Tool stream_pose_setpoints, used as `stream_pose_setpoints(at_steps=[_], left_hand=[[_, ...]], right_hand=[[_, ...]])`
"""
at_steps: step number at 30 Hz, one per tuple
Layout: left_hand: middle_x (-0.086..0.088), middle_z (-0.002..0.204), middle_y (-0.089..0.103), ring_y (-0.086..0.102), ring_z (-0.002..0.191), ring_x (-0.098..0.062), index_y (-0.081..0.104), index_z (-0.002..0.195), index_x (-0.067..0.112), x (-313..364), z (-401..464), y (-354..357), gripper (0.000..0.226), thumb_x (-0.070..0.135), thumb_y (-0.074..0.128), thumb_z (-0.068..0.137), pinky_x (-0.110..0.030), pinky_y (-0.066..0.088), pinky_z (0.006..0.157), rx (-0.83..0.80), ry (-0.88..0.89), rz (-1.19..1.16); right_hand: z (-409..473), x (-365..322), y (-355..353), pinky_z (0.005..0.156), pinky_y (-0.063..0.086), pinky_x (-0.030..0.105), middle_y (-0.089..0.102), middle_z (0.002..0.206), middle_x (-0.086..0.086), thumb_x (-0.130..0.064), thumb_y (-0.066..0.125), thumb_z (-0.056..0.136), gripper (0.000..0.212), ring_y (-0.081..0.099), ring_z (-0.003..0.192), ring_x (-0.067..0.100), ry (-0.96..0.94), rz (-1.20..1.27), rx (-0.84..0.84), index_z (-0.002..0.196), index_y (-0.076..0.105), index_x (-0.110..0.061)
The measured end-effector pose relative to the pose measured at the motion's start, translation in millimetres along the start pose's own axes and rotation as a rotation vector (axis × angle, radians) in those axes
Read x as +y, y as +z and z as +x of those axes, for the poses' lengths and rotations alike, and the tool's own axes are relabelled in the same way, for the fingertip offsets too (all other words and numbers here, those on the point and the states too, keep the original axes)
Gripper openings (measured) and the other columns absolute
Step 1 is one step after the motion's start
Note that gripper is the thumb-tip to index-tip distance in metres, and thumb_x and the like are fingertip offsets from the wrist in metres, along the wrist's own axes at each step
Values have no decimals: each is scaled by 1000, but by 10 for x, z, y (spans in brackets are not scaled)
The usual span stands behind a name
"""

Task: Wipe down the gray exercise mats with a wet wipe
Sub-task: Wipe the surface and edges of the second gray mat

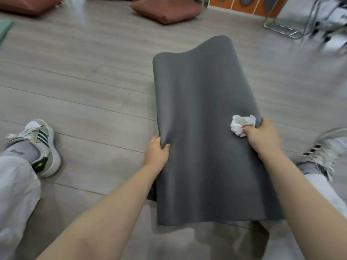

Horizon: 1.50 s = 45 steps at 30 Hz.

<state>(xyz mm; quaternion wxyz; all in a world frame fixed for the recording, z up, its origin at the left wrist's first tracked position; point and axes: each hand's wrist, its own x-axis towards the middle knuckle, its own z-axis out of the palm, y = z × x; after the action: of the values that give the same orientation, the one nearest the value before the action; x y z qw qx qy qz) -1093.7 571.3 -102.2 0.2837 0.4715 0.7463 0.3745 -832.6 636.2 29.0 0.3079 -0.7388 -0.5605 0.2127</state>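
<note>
We see a pale gray wood-plank floor [84,94] all around us. At eleven and twelve o'clock lie two flat reddish-brown cushions [166,10], well apart from our hands. At one o'clock stands a chrome tube chair frame [287,25], blurred, with an orange patterned panel [242,3] behind it. A strip of pale green mat [4,29] shows at ten o'clock. Our white sneaker with dark green stripes [42,145] rests on the floor at nine o'clock, and the other sneaker [324,152] sits at three o'clock. Nothing lies between our hands and the dark gray rubber exercise mat [204,113].

That mat stretches from the centre toward twelve o'clock, its far end curled up, its near edge hanging above the floor toward six o'clock. Our left hand [156,152] grips the mat's left edge, thumb on top and fingers tucked under. Our right hand [264,137] grips the right edge at three o'clock of the mat, and the same grip pins a crumpled white wet wipe [241,124] against the mat's top face, just beyond the thumb.
</note>
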Motion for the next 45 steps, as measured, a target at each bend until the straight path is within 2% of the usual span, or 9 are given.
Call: stream_pose_setpoints(at_steps=[8, 14, 18, 22, 26, 30, 33, 38, 45], left_hand=[[-13, 134, 53, 52, 123, -29, 61, 125, 7, 38, 118, 665, 34, 24, 60, 95, -30, 40, 99, -158, -17, 38], [-13, 161, 25, 16, 149, -32, 55, 137, 10, -90, 232, 538, 47, 31, 60, 96, -36, 15, 120, -123, -2, 201], [-14, 128, 64, 56, 122, -33, 60, 129, 8, -192, 230, 209, 36, 21, 60, 96, -33, 43, 95, -44, -72, 56], [-12, 120, 68, 61, 112, -32, 61, 127, 11, -434, 203, -296, 32, 21, 59, 96, -32, 45, 84, 25, -127, 58], [-15, 118, 68, 61, 110, -35, 62, 123, 10, -602, 224, -683, 30, 22, 59, 96, -33, 43, 79, 57, -163, 109], [-16, 118, 68, 60, 111, -36, 61, 124, 10, -720, 288, -1039, 32, 24, 59, 96, -33, 42, 79, 76, -178, 180], [-22, 119, 66, 60, 111, -40, 60, 124, 7, -868, 419, -1438, 33, 24, 60, 96, -39, 45, 86, 105, -200, 306], [-24, 124, 60, 58, 113, -43, 50, 129, 6, -1200, 491, -1994, 37, 24, 57, 97, -47, 47, 89, 127, -225, 629], [-11, 165, -1, 15, 147, -39, 2, 158, 25, -1501, 490, -1942, 77, 12, 47, 97, -51, 31, 111, -63, -96, 1078]], right_hand=[[161, 333, 171, 68, 35, 35, 58, 92, 10, -43, 51, 88, 32, 55, 87, 32, -18, -385, -6, 96, 48, -13], [265, 525, 261, 69, 37, 35, 62, 102, 14, -43, 50, 88, 40, 56, 92, 34, 31, -400, -63, 104, 51, -7], [142, 617, 352, 70, 40, 37, 58, 111, 16, -43, 48, 89, 46, 54, 86, 34, 20, -415, -47, 112, 47, -4], [16, 703, 602, 79, 45, 43, 31, 147, 12, -36, 49, 90, 68, 57, 98, 41, -188, -601, -107, 150, 18, -27], [-147, 760, 911, 88, 32, 44, 49, 140, 14, -19, 72, 71, 24, 49, 117, 41, -478, -771, -117, 96, 73, -20], [-381, 598, 1246, 90, 45, 44, 67, 115, 14, -19, 53, 75, 19, 60, 105, 37, -572, -507, -213, 80, 69, -10], [-554, 252, 1315, 68, 49, 38, 63, 78, 1, -23, 35, 82, 22, 57, 75, 27, -391, -173, -299, 80, 54, -12], [-766, -17, 1364, 62, 43, 34, 60, 86, -7, -15, 41, 91, 20, 55, 77, 24, -442, -89, -359, 108, 49, -24], [-608, 222, 1344, 60, 33, 34, 51, 65, -2, -13, 55, 85, 16, 47, 68, 25, -396, -96, -218, 71, 48, -12]])
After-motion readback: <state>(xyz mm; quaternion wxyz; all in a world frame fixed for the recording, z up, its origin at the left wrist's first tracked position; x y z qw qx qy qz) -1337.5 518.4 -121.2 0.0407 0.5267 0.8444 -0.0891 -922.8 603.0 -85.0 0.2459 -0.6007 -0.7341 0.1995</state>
